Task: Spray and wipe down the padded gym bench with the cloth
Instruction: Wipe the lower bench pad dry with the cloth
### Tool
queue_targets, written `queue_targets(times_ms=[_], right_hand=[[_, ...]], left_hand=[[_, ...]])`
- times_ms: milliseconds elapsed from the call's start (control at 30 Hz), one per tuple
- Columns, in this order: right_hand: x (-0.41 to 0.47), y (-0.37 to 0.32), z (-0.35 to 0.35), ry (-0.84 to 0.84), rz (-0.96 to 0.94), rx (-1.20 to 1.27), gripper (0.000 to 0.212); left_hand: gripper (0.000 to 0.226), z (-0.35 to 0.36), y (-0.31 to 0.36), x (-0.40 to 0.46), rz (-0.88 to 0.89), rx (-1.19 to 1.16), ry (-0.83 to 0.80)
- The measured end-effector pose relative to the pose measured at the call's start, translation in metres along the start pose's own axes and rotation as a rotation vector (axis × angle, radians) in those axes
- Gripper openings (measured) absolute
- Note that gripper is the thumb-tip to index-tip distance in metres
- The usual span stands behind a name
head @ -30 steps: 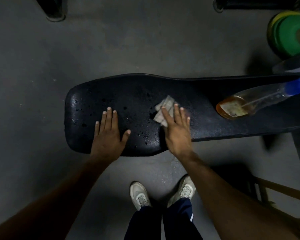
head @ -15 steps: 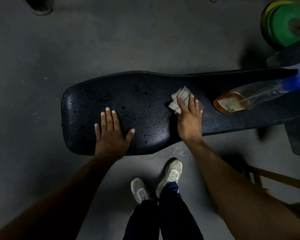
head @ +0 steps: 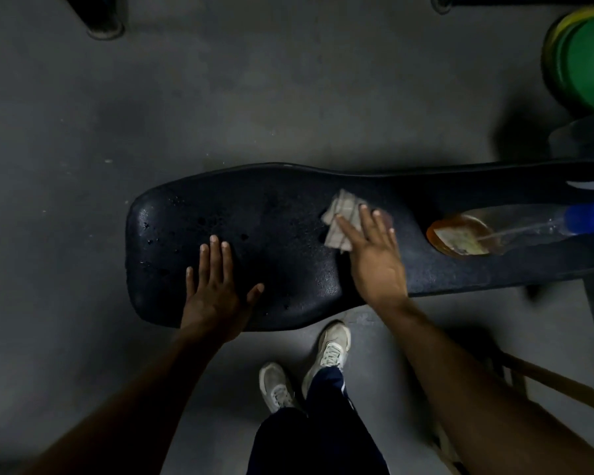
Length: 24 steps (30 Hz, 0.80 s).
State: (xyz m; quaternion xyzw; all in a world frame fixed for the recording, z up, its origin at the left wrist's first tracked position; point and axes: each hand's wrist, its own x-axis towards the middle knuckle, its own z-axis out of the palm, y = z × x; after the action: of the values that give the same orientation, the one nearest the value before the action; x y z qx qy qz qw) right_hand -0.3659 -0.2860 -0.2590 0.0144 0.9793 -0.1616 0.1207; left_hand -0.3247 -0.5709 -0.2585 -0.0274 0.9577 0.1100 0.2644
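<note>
A black padded gym bench point(head: 275, 214) lies across the view, its wide end at the left, with droplets scattered on the pad. My right hand point(head: 374, 258) presses flat on a folded grey cloth point(head: 342, 217) near the bench's middle, and the fingers cover part of the cloth. My left hand point(head: 216, 289) rests flat on the pad's near edge, fingers spread, holding nothing. A clear spray bottle point(head: 487, 231) with amber liquid and a blue trigger head lies on its side on the narrow right part of the bench.
Green and yellow weight plates point(head: 583, 60) stand at the top right. A dark equipment foot point(head: 103, 25) sits at the top left. My two white shoes point(head: 330, 351) stand on the grey floor just in front of the bench. A wooden bar point(head: 556, 378) crosses the lower right.
My right hand has slid the cloth to the right and farther across the pad. My left hand has stayed planted on the near edge.
</note>
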Motion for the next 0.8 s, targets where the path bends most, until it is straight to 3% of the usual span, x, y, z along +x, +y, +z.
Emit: queue_targets(times_ms=[167,233,367,533,800], right_hand=[[0.07,-0.019,-0.004,0.031,0.096,0.093,0.073],[0.085,-0.044,0.002,0.033,0.011,0.105,0.074],[0.075,-0.096,0.019,-0.043,-0.335,0.07,0.075],[0.037,-0.068,0.027,-0.041,-0.479,-0.08,0.077],[0.065,-0.001,-0.011,0.01,0.001,0.01,0.068]], left_hand=[[0.098,0.006,0.001,-0.001,-0.014,0.016,0.036],[0.098,0.006,0.0,-0.001,-0.01,0.024,0.045],[0.098,0.005,0.001,0.001,-0.003,0.04,0.051],[0.098,0.001,0.001,-0.001,-0.008,0.057,0.034],[0.096,-0.004,0.001,-0.002,-0.012,0.04,0.014]])
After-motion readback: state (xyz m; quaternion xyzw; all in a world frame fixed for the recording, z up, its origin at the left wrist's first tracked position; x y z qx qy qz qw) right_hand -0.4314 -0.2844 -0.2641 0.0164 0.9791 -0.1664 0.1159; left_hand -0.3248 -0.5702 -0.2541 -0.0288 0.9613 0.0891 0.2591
